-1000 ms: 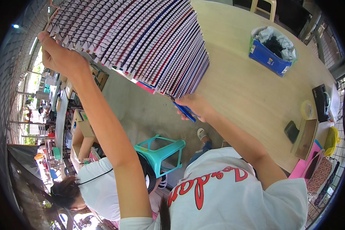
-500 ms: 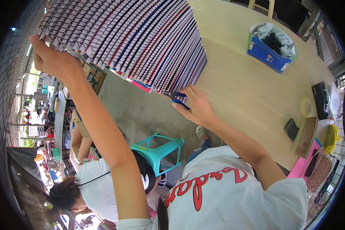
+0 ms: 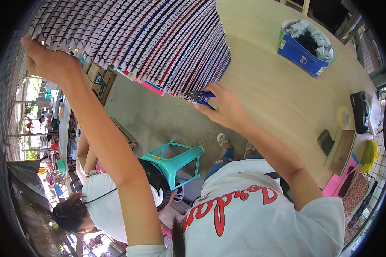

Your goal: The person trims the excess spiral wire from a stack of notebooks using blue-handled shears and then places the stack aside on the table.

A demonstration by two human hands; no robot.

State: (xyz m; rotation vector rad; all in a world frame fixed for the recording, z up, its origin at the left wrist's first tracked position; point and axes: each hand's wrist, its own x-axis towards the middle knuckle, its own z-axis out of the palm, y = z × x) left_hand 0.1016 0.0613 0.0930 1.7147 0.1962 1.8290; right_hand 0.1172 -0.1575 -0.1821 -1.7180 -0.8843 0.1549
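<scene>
A tall stack of spiral-bound notebooks fills the upper left, its rows of wire coils facing me. At the stack's left end, my left hand is closed around the edge, with some fingers hidden. My right hand grips small wire cutters with blue handles. Their jaws touch the coil ends at the stack's near lower corner. A pink cover shows under the coils there.
The stack stands on a pale wooden table. A blue box with plastic lining and dark scraps, a tape roll and a cardboard piece lie rightward. A turquoise stool and a bending person are at left.
My view has shifted slightly, and the stack appears a little farther left and up. The cutters have moved a little along the coil ends, still in my right hand.
</scene>
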